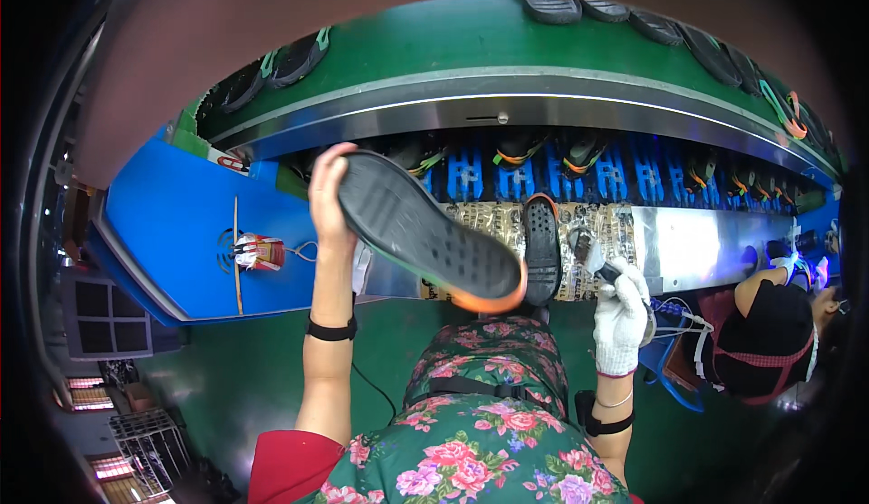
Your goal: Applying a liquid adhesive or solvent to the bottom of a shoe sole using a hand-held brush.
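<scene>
My bare left hand (329, 198) grips one end of a black shoe sole (412, 223), with the thumb or fingers curled over its rim. The sole is held tilted above the bench, its textured grey-black face toward me, green along one side and orange at the far tip. In a white knit glove, my right hand (622, 318) is closed around the dark handle of a small brush-like tool (587, 252), whose pale head points up and left. Between the two hands, a second black sole (542, 249) with an orange edge lies on the taped ledge.
Brown patterned tape (489, 219) covers the ledge, beside a bare metal plate (697, 246). Beyond are blue racks (611, 174) with shoe parts and a green conveyor belt (434, 47) carrying soles. A blue table (172, 232) stands left; a co-worker (769, 332) is at right.
</scene>
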A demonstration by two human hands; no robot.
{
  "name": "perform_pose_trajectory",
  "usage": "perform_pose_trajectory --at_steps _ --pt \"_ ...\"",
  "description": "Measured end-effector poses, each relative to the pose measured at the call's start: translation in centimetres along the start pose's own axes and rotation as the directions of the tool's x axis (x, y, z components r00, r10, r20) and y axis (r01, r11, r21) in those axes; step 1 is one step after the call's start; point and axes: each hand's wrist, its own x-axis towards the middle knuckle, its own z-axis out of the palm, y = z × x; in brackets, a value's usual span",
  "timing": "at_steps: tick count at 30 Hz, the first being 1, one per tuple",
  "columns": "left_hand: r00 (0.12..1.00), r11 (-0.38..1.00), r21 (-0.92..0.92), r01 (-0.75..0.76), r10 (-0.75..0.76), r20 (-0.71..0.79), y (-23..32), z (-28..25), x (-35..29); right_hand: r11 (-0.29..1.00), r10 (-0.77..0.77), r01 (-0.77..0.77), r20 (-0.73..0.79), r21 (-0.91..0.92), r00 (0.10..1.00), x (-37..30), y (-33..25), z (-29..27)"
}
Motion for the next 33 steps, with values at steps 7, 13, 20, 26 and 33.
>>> perform_pose_trajectory --at_steps 7,13,20,26,33 --pt "0.579 0.727 0.071 0.683 -0.597 0.555 -8.8 5.7 -7.0 0.986 0.054 -0.026 0.167 -0.165 0.984 -2.3 1.3 8.2" --pt "0.304 0.156 -0.267 0.951 -0.631 0.714 -8.6 7.5 -13.9 0.96 0.056 0.007 0.214 -0.28 0.975 -2.3 1.0 10.0" --pt "0.243 0.078 -0.23 0.97 -0.342 0.908 -7.1 8.8 -18.3 0.828 0.043 0.013 0.087 -0.56 0.995 -2.4 -0.3 11.7" --pt "0.356 -0.121 -0.419 0.9 -0.351 0.866 -5.3 10.6 -16.4 0.444 -0.29 0.642 0.578 -0.625 0.763 -0.1 -0.3 11.8" --pt "0.5 0.187 -0.481 0.856 -0.533 0.682 -5.3 12.4 -18.0 -0.043 -0.288 0.844 0.815 -0.535 0.502 0.5 -1.3 12.3"
